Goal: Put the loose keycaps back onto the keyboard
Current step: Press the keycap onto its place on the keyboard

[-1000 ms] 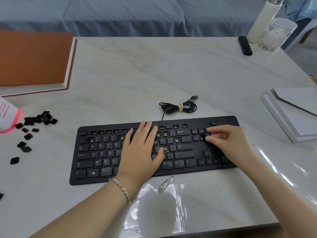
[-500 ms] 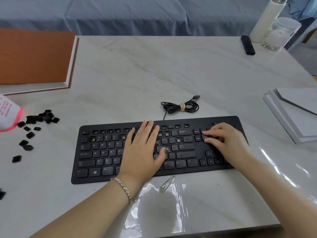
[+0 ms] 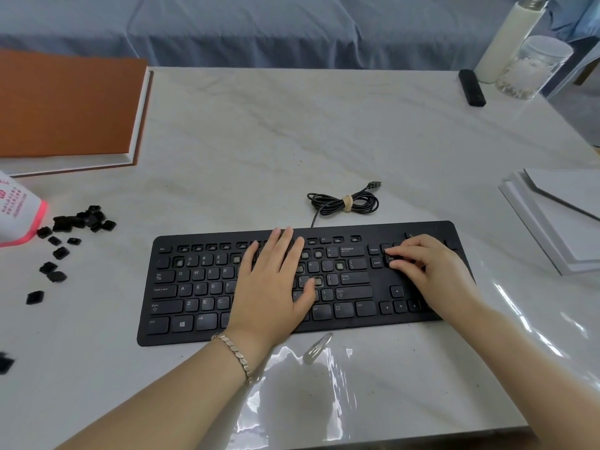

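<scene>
A black keyboard (image 3: pixel 191 297) lies on a pale marble table (image 3: pixel 292 141), seen from above by the person using it.

The left hand (image 3: pixel 276 287) lies flat on the middle of the keyboard, with straight fingers slightly spread and holding nothing. A bracelet (image 3: pixel 235 355) circles its wrist. The right hand (image 3: pixel 431 274) is on the keyboard's right part. Its fingers are bent and their tips press down on the small key block beside Delete and Insert. Whether a keycap sits under those fingertips cannot be told.

Several sockets (image 3: pixel 340 265) on the keyboard are bare, most of them along the top row and right of the left hand.

The loose keycaps (image 3: pixel 78 220) lie on the table well to the left of the keyboard, a small heap with others scattered nearer the viewer.

Left of the keyboard, just beyond the heap, is a white pouch (image 3: pixel 19 212) with a pink edge. Behind it to the left lies an orange book (image 3: pixel 65 105). Just behind the keyboard sits its coiled cable (image 3: pixel 344 203), tied at the middle. Just in front of the keyboard lies a hair clip (image 3: pixel 318 347). Right of the keyboard is a stack of white boards (image 3: pixel 558 219). Far behind on the right stand a white bottle (image 3: pixel 509 37) and a clear jar (image 3: pixel 532 66), with a small black bar (image 3: pixel 471 87) beside them.
</scene>
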`<state>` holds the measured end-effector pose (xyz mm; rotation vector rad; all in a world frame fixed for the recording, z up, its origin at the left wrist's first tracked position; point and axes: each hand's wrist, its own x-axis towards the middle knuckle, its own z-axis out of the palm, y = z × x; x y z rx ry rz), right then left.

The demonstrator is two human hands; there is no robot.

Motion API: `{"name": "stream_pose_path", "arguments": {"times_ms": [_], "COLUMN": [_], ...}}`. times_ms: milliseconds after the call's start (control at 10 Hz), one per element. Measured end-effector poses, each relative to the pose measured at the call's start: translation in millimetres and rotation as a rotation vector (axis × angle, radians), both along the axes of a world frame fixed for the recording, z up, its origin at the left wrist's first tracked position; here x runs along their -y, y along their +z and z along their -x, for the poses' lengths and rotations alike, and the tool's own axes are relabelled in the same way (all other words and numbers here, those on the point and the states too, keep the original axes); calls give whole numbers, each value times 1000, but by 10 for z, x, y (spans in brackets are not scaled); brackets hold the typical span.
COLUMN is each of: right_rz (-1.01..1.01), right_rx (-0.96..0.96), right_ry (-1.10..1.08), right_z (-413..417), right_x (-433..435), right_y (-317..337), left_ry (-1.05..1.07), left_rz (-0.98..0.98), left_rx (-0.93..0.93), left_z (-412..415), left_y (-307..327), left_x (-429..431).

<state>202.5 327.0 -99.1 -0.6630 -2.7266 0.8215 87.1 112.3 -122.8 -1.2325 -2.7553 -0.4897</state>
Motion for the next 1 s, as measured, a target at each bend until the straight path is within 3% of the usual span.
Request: {"name": "stream_pose_path", "arguments": {"times_ms": [300, 400, 500, 600, 1000], "right_rz": [-50, -154, -402, -464, -384], "right_rx": [-47, -100, -147, -118, 147], "right_ry": [-1, -22, -6, -35, -47], "right_z": [-21, -55, -129, -162, -137], "right_x": [19, 85, 213, 290, 400], "right_y": [-37, -103, -233, -273, -81], "left_ry": [3, -2, -4, -6, -36], "left_rz": [12, 16, 22, 14, 84], "left_rx": [13, 22, 46, 61, 120], "left_z": [-5, -3, 2, 6, 16], "left_y": [11, 9, 8, 0, 62], "left_x": [0, 4, 3, 2, 32]}}
